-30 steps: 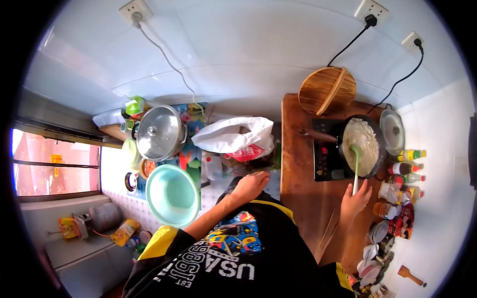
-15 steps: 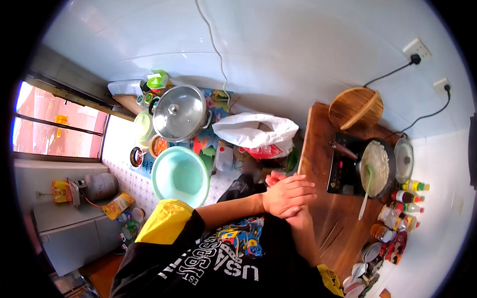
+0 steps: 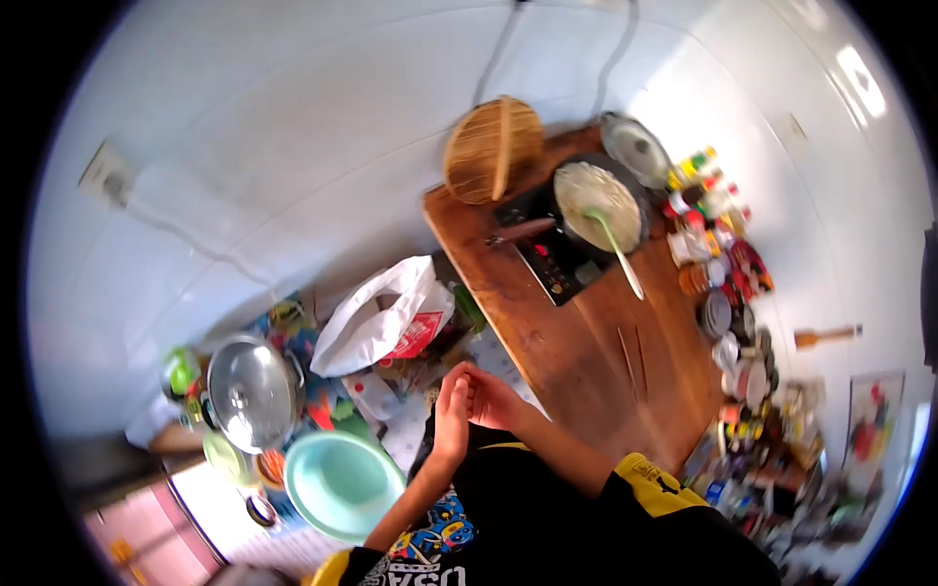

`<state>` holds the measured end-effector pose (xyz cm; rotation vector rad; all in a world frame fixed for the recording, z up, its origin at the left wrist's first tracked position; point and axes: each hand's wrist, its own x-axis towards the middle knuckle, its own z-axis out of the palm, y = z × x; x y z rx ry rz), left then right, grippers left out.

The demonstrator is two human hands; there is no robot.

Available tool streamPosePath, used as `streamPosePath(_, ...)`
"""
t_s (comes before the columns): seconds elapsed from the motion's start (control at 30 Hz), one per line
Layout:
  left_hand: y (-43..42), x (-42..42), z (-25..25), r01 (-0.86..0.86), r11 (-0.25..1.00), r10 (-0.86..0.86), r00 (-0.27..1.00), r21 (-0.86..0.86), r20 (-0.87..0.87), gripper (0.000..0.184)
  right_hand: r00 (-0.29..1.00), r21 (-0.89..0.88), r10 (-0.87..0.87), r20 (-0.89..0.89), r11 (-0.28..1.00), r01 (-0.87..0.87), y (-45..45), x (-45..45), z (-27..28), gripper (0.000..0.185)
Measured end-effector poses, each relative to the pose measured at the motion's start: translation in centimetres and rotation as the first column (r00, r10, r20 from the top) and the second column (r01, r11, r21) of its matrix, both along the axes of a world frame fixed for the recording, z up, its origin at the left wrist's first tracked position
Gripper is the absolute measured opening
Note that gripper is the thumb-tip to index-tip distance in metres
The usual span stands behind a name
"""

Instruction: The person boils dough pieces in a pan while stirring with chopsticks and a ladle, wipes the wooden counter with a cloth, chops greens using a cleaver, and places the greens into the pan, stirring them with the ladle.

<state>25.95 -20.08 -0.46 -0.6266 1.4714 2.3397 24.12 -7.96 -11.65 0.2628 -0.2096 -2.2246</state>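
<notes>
My left hand (image 3: 451, 422) and my right hand (image 3: 489, 399) are clasped together in front of my body, by the near left edge of the wooden table (image 3: 576, 361). The fingers of both look closed on each other, and nothing else shows between them. Ahead of them a white plastic bag (image 3: 366, 322) with red print stands open. Down to the left is a mint-green basin (image 3: 342, 488). Away to the right, a dark pan (image 3: 637, 217) holds a pale, flat food (image 3: 583, 190). Across it lies a spatula with a pale green handle (image 3: 618, 256).
The pan stands on a black induction cooker (image 3: 554, 269). Two chopsticks (image 3: 633, 363) lie on the table. A round wooden lid (image 3: 479, 151) leans at the back, a glass lid (image 3: 635, 149) behind the pan. Bottles (image 3: 691, 168) line the right side. A lidded pot (image 3: 254, 391) stands left.
My view has swung to the right, so the table and pan sit nearer the middle. My hands stay together, but the left no longer lies spread over the right; their fingers are now curled.
</notes>
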Motion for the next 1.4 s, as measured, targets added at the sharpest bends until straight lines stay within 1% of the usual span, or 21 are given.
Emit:
streamPosePath(0.03, 0.4, 0.6, -0.5, 0.001, 0.978, -0.054, 0.967, -0.210, -0.250, 0.037, 0.998, -0.009, -0.056, -0.007, 0.998, 0.056, -0.5, 1.2, -0.2, 0.043)
streamPosePath(0.07, 0.3, 1.0, -0.1, 0.079, 0.883, -0.257, 0.907, -0.463, -0.334, 0.039, 0.991, 0.264, -0.101, -0.090, 0.957, 0.121, -1.1, 2.5, -0.1, 0.043)
streamPosePath(0.13, 0.7, 1.6, -1.1, 0.070, 0.678, -0.590, 0.646, -0.732, -0.485, 0.039, 0.989, 0.329, -0.059, -0.137, 0.939, 0.102, -2.3, 3.6, 2.5, 0.041)
streamPosePath(0.17, 0.3, 1.3, -0.9, 0.091, 0.674, -0.620, 0.609, -0.733, -0.494, 0.039, 0.983, 0.326, -0.106, -0.152, 0.933, 0.152, -2.5, 3.8, 4.4, 0.041)
streamPosePath(0.23, -1.7, 0.4, -1.0, -0.008, 0.540, -0.832, 0.143, -0.841, -0.536, 0.040, 0.979, 0.535, -0.204, -0.001, 0.827, 0.173, -2.6, 4.5, 6.9, 0.043)
streamPosePath(0.27, -2.5, 0.1, -1.3, -0.070, 0.466, -0.876, 0.106, -0.882, -0.471, 0.047, 0.962, 0.627, -0.261, 0.076, 0.763, 0.157, -2.5, 4.7, 7.9, 0.044)
streamPosePath(0.37, -5.5, -1.2, -8.0, -0.057, 0.232, -0.875, 0.423, -0.971, -0.234, 0.041, 0.940, 0.611, -0.338, 0.044, 0.753, 0.243, -0.1, 6.5, 10.9, 0.044)
streamPosePath(0.4, -6.0, -1.4, -10.8, 0.059, 0.231, -0.794, 0.588, -0.971, -0.153, 0.039, 0.939, 0.502, -0.333, -0.086, 0.800, 0.330, 1.3, 7.1, 11.5, 0.043)
streamPosePath(0.43, -5.3, -1.4, -8.6, 0.089, 0.434, -0.669, 0.698, -0.896, -0.255, 0.039, 0.913, 0.408, -0.403, -0.068, 0.824, 0.394, 2.3, 7.7, 11.4, 0.043)
streamPosePath(0.53, -1.1, -0.2, -2.6, -0.047, 0.413, -0.864, 0.295, -0.910, -0.408, 0.043, 0.857, 0.687, -0.515, 0.008, 0.626, 0.370, 2.8, 8.8, 6.5, 0.044)
streamPosePath(0.6, 2.7, 1.1, -0.5, 0.023, 0.501, -0.857, 0.151, -0.865, -0.492, 0.044, 0.884, 0.677, -0.454, 0.111, 0.686, 0.267, 2.7, 9.5, 3.4, 0.045)
streamPosePath(0.7, 5.1, 4.0, 1.1, 0.016, 0.489, -0.798, -0.395, -0.872, -0.455, 0.044, 0.876, 0.563, -0.471, 0.107, 0.755, 0.337, 1.5, 11.8, 3.7, 0.042)
streamPosePath(0.87, 4.8, 4.0, -4.0, -0.019, 0.584, -0.776, -0.307, -0.812, -0.551, 0.043, 0.896, 0.616, -0.435, 0.093, 0.732, 0.291, 3.4, 12.8, 5.2, 0.038)
streamPosePath(0.93, 5.0, 3.6, -5.2, 0.068, 0.456, -0.884, 0.151, -0.887, -0.443, 0.030, 0.908, 0.726, -0.409, 0.087, 0.650, 0.223, 4.9, 13.0, 6.1, 0.038)
streamPosePath(1.0, 1.5, 2.2, -13.8, 0.311, 0.006, -0.980, 0.190, -0.950, 0.056, 0.034, 0.913, 0.829, -0.404, 0.055, 0.528, 0.184, 6.6, 13.8, 6.6, 0.031)
streamPosePath(1.1, -3.9, 5.4, -17.8, 0.335, -0.075, -0.911, 0.359, -0.939, 0.201, 0.038, 0.906, 0.887, -0.421, -0.037, 0.403, 0.224, 10.2, 16.3, 1.4, 0.029)
streamPosePath(1.13, -7.5, 6.0, -23.3, 0.342, -0.124, -0.914, 0.326, -0.931, 0.241, 0.036, 0.882, 0.913, -0.471, 0.018, 0.367, 0.178, 11.1, 17.4, -0.7, 0.028)
streamPosePath(1.17, -11.3, 5.6, -28.8, 0.110, -0.487, -0.869, -0.157, -0.867, 0.468, 0.029, 0.888, 0.966, -0.454, 0.072, 0.255, 0.052, 12.3, 18.7, -2.4, 0.027)
streamPosePath(1.2, -13.0, 7.5, -28.4, 0.027, -0.528, -0.831, -0.219, -0.849, 0.510, 0.021, 0.884, 0.987, -0.447, 0.137, 0.137, -0.083, 13.3, 20.4, -3.5, 0.026)
streamPosePath(1.27, -13.1, 10.2, -26.0, 0.325, -0.550, -0.829, -0.102, -0.769, 0.550, 0.021, 0.901, 0.997, -0.427, 0.071, 0.044, -0.058, 14.9, 23.9, -3.7, 0.026)
streamPosePath(1.4, -10.7, 13.2, -22.7, 0.795, -0.194, -0.704, 0.295, -0.575, 0.645, 0.022, 0.961, 0.976, -0.247, -0.128, -0.202, 0.078, 17.4, 31.8, -1.6, 0.029)
